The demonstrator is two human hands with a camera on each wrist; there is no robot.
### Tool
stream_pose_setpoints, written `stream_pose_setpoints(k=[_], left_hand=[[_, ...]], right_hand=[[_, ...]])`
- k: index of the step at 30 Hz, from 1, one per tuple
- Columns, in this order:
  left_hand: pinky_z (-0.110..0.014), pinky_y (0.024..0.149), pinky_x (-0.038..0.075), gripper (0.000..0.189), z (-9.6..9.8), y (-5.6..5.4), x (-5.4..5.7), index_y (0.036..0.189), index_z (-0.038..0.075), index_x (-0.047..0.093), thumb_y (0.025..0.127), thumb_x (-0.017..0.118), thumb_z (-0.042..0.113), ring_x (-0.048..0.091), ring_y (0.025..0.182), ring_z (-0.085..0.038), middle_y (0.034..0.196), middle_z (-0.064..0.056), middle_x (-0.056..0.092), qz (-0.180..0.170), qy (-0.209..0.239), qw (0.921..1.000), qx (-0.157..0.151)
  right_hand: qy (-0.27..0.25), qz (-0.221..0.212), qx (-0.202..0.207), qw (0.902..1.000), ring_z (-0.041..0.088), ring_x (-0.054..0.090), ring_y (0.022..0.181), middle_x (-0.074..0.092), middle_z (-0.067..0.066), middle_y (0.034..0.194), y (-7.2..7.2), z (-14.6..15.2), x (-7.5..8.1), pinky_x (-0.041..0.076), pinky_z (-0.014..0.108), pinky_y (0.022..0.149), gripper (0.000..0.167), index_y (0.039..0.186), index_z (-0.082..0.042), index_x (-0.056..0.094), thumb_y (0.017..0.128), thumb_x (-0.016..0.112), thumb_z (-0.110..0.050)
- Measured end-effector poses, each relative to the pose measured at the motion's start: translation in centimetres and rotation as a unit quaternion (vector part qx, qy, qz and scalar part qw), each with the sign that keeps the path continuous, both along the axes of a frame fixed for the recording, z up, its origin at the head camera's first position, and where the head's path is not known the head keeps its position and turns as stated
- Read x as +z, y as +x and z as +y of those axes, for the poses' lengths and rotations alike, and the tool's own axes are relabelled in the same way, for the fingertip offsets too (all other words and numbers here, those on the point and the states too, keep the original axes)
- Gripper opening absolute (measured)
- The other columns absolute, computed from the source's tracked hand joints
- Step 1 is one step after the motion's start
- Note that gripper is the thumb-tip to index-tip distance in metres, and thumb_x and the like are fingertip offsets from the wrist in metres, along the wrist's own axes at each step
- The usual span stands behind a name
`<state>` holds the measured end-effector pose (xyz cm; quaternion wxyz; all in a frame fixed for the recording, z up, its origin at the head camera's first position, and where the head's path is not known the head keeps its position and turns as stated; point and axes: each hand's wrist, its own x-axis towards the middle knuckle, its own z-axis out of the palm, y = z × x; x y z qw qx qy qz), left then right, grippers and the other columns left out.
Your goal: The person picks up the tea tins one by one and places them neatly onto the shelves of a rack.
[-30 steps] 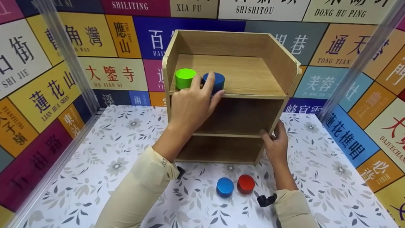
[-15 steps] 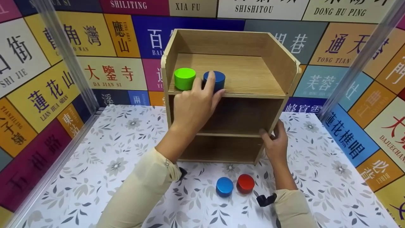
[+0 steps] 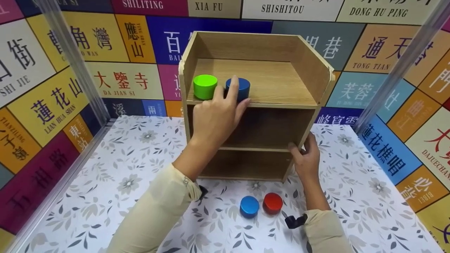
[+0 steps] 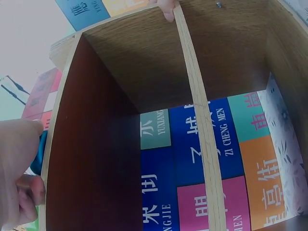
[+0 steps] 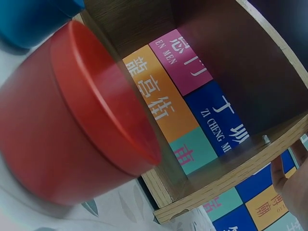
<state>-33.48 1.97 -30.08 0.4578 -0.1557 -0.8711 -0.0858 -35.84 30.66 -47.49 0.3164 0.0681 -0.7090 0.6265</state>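
A small wooden shelf stands on the table, its top level walled at the back and sides. On that top level, near the front edge, a dark blue round tin is held by my left hand, with the thumb at its right and a finger over its top. Just left of it sits a bright green round tin. My right hand grips the shelf's right side panel, the thumb at the front edge and the other fingers partly hidden behind. In the left wrist view, the blue tin is mostly hidden.
A lighter blue tin and a red tin stand close together on the flower-patterned tabletop, in front of the shelf. Walls with coloured name panels enclose the table at the back and sides. A clear corner strip runs down at left.
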Motion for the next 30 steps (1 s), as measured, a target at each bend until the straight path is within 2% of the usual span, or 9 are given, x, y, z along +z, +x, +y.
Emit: stream_pose_setpoints(k=[4,8,12,15,18,21,27,30], left_hand=[[-0.038,0.051,0.055,0.067,-0.1,0.4,-0.2,0.152,0.015,0.046,0.102,0.045,0.061,0.063,0.053,-0.024,0.114,-0.014,0.070,0.006,0.011,0.9999,-0.006],[-0.037,0.048,0.054,0.065,-0.1,1.1,-0.6,0.151,0.015,0.045,0.102,0.048,0.058,0.061,0.054,-0.022,0.120,-0.015,0.067,0.041,0.018,0.9990,-0.003],[-0.036,0.046,0.052,0.062,-0.2,2.2,-0.8,0.150,0.015,0.046,0.102,0.050,0.055,0.063,0.064,-0.025,0.131,-0.016,0.062,0.077,0.017,0.9968,0.016],[-0.034,0.048,0.052,0.061,-0.3,3.2,-1.0,0.148,0.015,0.049,0.101,0.053,0.054,0.063,0.075,-0.027,0.131,-0.016,0.062,0.098,0.012,0.9949,0.019],[-0.034,0.056,0.056,0.060,-0.5,4.0,-1.4,0.145,0.013,0.052,0.100,0.057,0.052,0.064,0.086,-0.030,0.128,-0.017,0.063,0.118,0.010,0.9929,0.008],[-0.037,0.069,0.059,0.058,-0.6,4.6,-2.0,0.143,0.012,0.055,0.100,0.059,0.050,0.064,0.098,-0.032,0.127,-0.018,0.064,0.125,0.007,0.9920,-0.012],[-0.046,0.092,0.057,0.053,-0.5,5.6,-3.5,0.140,0.011,0.058,0.103,0.051,0.049,0.059,0.124,-0.037,0.129,-0.018,0.063,0.115,-0.021,0.9924,-0.041],[-0.050,0.099,0.052,0.052,-0.5,5.7,-4.6,0.138,0.011,0.060,0.102,0.054,0.048,0.057,0.128,-0.039,0.131,-0.018,0.063,0.099,-0.039,0.9915,-0.075]], right_hand=[[0.003,0.004,0.005,1.0000,0.015,0.059,0.120,0.061,-0.002,0.128,-0.1,0.1,-0.2,0.054,0.019,0.089,0.055,0.143,-0.009,0.054,0.089,0.066,-0.004],[0.007,0.003,0.010,0.9999,0.016,0.058,0.123,0.060,0.000,0.132,-0.1,0.1,-0.3,0.053,0.021,0.093,0.056,0.144,-0.011,0.054,0.090,0.067,-0.005],[0.008,0.002,0.007,0.9999,0.015,0.058,0.124,0.060,0.003,0.133,-0.1,0.1,-0.2,0.053,0.021,0.093,0.057,0.145,-0.011,0.053,0.090,0.067,-0.005],[0.004,0.004,0.006,1.0000,0.014,0.059,0.121,0.060,0.003,0.133,0.0,0.1,-0.2,0.054,0.019,0.089,0.057,0.145,-0.010,0.052,0.090,0.067,-0.003],[-0.002,0.007,0.008,0.9999,0.015,0.059,0.119,0.060,0.002,0.132,0.1,0.1,-0.2,0.055,0.019,0.086,0.057,0.145,-0.009,0.052,0.090,0.068,-0.003],[-0.002,0.005,0.010,0.9999,0.014,0.059,0.120,0.060,-0.001,0.131,0.2,0.1,-0.2,0.054,0.019,0.088,0.057,0.145,-0.010,0.052,0.091,0.067,-0.004],[-0.005,0.000,0.009,0.9999,0.014,0.058,0.121,0.061,-0.002,0.130,0.1,0.0,-0.1,0.053,0.020,0.091,0.056,0.144,-0.008,0.052,0.091,0.066,-0.003],[-0.011,-0.006,0.005,0.9999,0.013,0.058,0.121,0.060,-0.002,0.129,0.0,-0.1,-0.1,0.053,0.019,0.092,0.057,0.145,-0.006,0.051,0.090,0.066,-0.001]])
